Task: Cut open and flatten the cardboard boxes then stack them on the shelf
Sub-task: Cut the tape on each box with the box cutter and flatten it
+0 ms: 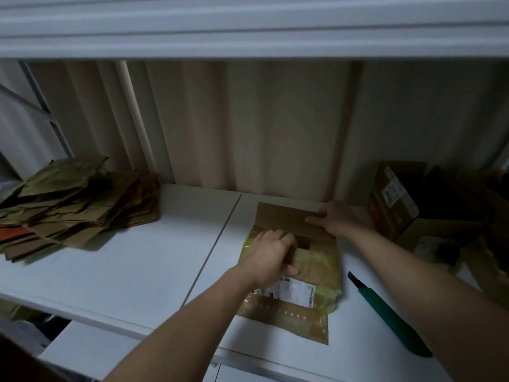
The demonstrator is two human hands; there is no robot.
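A brown cardboard box with yellow tape and a white shipping label lies opened out on the white shelf. My left hand grips its middle, fingers curled over a flap edge. My right hand holds the far flap at its right edge. A green utility knife with its blade out lies on the shelf just right of the box, in neither hand. A pile of flattened cardboard sits at the shelf's far left.
Unopened and partly open cardboard boxes crowd the right end of the shelf. A beige corrugated wall backs the shelf, and another white shelf hangs overhead. A seam runs across the shelf left of the box.
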